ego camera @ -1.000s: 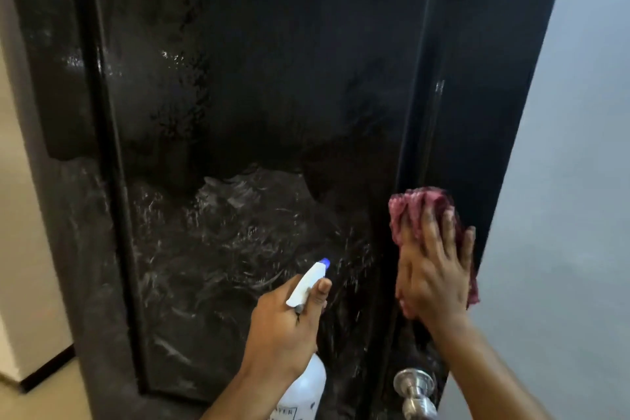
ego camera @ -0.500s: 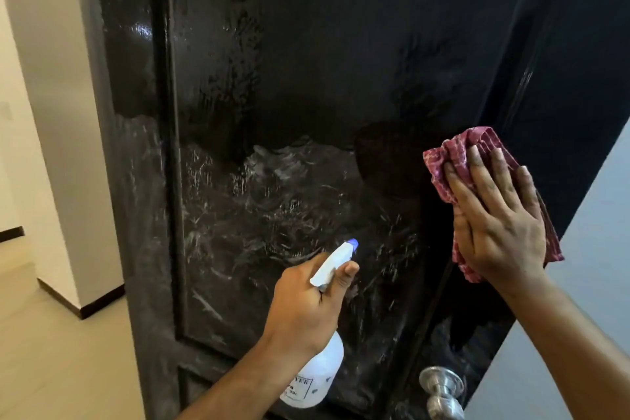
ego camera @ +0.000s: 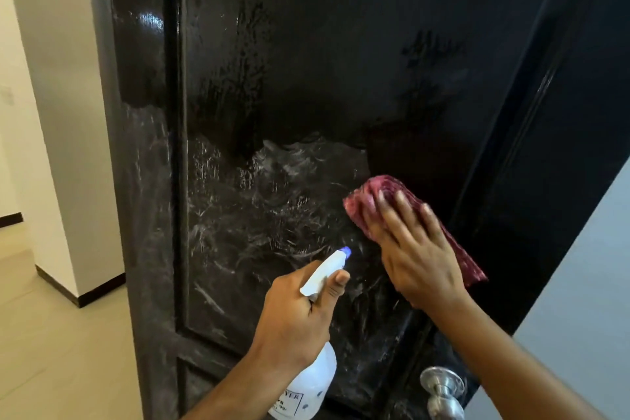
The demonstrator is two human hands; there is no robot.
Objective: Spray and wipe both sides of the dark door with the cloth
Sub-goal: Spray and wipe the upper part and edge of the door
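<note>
Door stands just ahead, lower panel streaked. Right hand, fingers flat, presses cloth on it; left hand grips bottle. Best wipe overlapping strokes leftward through the streaks.

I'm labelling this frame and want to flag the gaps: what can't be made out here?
Head view, the only one:
Spray bottle in the left hand: label cut off by the bottom edge.
Right hand: its fingers on the cloth are motion-blurred.
Door knob: lower part cut by the bottom edge.
Door: its far side is hidden by the door itself.
</note>
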